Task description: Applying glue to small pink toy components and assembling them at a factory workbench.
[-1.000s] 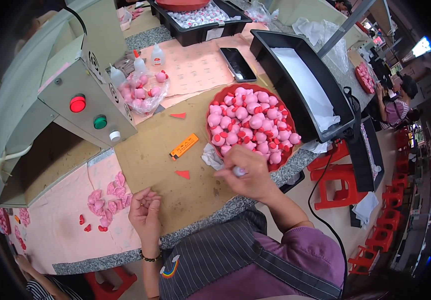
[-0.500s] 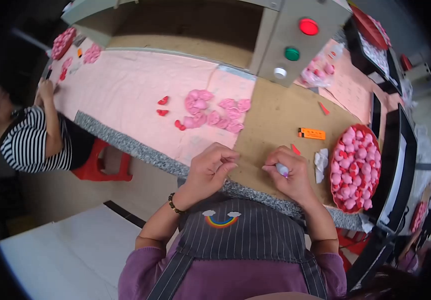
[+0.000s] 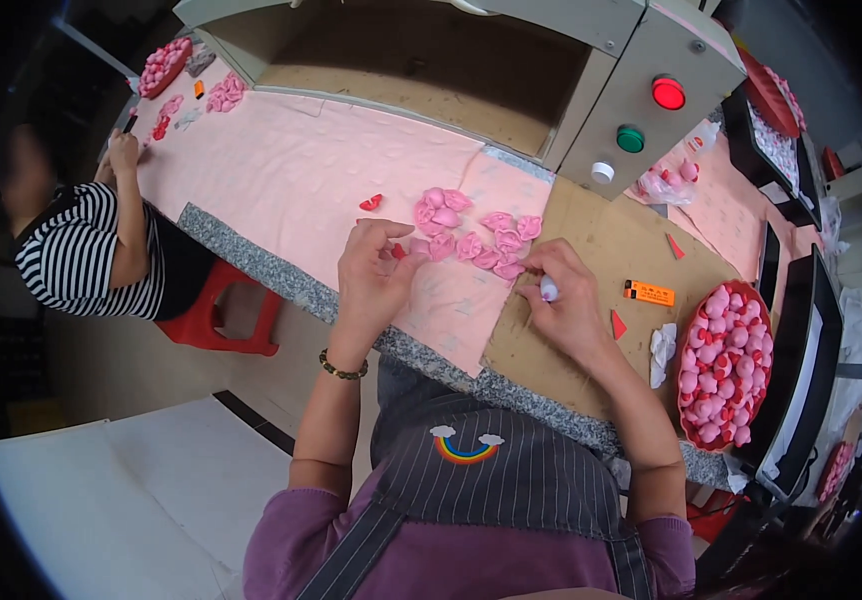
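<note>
My left hand [image 3: 376,275] is over the pink cloth, thumb and forefinger apart. A small red piece [image 3: 398,250] shows in the gap between them; whether they touch it is unclear. Another red piece [image 3: 371,202] lies just beyond. My right hand [image 3: 566,300] is closed on a small white tube [image 3: 549,288] with a purple tip. Its forefinger and thumb reach the edge of a group of soft pink gathered pieces [image 3: 506,240], seemingly touching the nearest one. More pink pieces [image 3: 438,212] lie to the left of these.
An orange box [image 3: 649,292], red scraps [image 3: 619,323] and crumpled white tissue [image 3: 662,353] lie on the brown board. At right stands a red basket [image 3: 685,405] of pink-and-red balls. A grey machine [image 3: 606,130] with buttons stands behind. A person in stripes [image 3: 81,240] works at left.
My left hand has moved forward onto the cloth beside the red pieces. My right hand, still holding the tube, has moved forward and left to the pink pieces. The view has shifted slightly.
</note>
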Available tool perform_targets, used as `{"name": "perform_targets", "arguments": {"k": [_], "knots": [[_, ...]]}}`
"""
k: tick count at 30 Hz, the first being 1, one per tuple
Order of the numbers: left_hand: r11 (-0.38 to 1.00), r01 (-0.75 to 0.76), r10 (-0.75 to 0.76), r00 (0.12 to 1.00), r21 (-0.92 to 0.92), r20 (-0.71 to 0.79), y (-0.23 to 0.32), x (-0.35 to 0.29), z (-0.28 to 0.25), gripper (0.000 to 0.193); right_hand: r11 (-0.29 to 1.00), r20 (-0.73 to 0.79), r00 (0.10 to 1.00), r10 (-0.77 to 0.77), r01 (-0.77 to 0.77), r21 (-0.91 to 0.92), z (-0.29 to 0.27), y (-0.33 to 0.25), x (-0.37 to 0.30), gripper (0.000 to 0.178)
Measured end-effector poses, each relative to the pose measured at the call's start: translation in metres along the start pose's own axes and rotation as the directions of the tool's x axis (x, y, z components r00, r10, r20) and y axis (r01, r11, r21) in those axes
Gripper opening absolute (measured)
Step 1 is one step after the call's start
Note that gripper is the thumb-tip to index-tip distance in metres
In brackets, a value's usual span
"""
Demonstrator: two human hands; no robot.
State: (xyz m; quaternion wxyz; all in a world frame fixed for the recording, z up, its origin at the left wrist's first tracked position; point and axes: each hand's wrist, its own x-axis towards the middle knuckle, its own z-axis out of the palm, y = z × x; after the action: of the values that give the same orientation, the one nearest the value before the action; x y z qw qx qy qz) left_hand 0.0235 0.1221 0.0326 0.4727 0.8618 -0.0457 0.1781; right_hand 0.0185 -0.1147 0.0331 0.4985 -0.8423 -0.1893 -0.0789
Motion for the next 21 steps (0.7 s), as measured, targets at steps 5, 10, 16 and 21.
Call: {"name": "perform_targets", "arguments": {"k": [5,10,16,21], "knots": [[0.908,-0.185,0.148,0.981,0.377,0.125,0.016,0.005,0.005,0.029,0.999,0.012,0.999,-0.044,0.044,-0.027,0.006,-0.004,0.004,0.023],[0.980,-0.084,0.049,0.980,0.182,0.191,-0.006,-0.005,-0.003,0.023,0.995,0.094,0.991,-0.099,0.098,0.018,0.009,-0.014,0.003,0.022],[0.997,0.033,-0.023,0.989,-0.064,0.147,0.003,-0.020,-0.004,0.011,0.963,0.202,0.979,-0.007,-0.048,0.265,0.017,-0.020,-0.016,0.020],[0.217,0.533,-0.123,0.846,-0.818,0.518,0.015,-0.036,0.014,0.014,0.927,0.062,0.998,-0.023,-0.002,0.375,0.016,-0.025,-0.021,0.023]]}}
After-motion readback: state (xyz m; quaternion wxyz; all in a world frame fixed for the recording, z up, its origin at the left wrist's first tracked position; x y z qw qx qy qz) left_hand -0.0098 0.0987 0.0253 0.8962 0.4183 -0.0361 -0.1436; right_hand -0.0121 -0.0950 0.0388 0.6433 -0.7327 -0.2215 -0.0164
